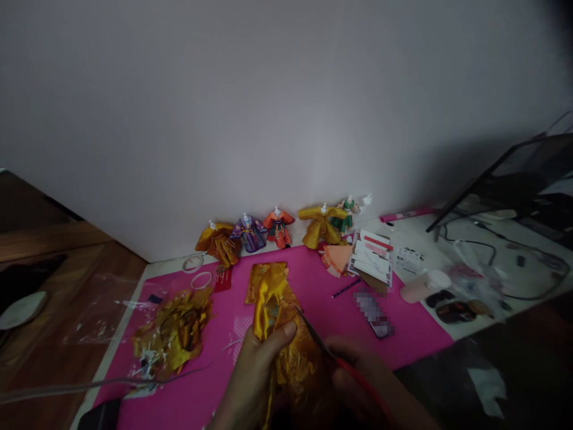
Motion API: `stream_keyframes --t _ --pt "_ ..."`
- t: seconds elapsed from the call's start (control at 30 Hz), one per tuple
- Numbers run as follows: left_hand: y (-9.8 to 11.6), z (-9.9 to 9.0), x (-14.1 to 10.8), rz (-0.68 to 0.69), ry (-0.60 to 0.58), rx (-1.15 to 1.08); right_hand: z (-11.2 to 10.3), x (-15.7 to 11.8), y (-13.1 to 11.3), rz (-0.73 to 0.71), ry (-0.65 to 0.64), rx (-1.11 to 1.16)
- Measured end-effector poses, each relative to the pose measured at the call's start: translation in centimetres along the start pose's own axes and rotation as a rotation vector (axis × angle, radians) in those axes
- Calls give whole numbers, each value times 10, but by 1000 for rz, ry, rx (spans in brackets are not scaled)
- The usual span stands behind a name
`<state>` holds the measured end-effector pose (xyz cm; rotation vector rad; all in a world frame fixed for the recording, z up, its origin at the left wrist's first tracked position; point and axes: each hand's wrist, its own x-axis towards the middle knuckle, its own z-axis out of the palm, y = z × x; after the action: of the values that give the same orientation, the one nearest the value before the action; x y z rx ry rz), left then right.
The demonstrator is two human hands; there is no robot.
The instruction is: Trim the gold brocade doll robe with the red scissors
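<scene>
Golden patterned fabric (298,355) hangs in front of me at the lower middle, above the pink mat (313,272). My left hand (262,367) grips it from the left, thumb pressed on top. In my right hand (358,373) are red-handled scissors (329,352), their dark blades pointing up and left with the tips at the fabric's edge. Another folded piece of gold fabric (255,283) lies on the mat just behind the held cloth.
Small dressed doll figures (280,230) stand along the wall. Gold scraps (179,334) are heaped at left. To the right lie papers (371,260), a phone (373,313), a pale bottle (425,286) and a plastic bag (477,278). A dark-framed screen (505,179) stands at far right.
</scene>
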<state>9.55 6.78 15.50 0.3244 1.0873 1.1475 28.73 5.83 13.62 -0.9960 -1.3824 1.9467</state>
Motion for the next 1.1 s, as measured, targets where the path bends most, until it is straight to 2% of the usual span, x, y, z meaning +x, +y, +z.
stream_keyframes --t 0.13,0.37,0.57,0.7,0.9,1.1 --pt "-1 -1 2 -3 -9 21 1 2 -4 34 -44 44" --pt "-2 -2 1 -11 4 3 0 5 -2 -23 -105 114" --pt "-3 -3 3 -12 17 12 -1 7 4 -32 -77 80" --pt "-4 -3 3 1 38 19 1 7 -6 -18 -70 -1" --pt "-3 -4 4 20 41 44 2 10 -18 -30 -126 37" --pt "-2 -3 5 28 51 28 0 13 -1 -49 -118 99"
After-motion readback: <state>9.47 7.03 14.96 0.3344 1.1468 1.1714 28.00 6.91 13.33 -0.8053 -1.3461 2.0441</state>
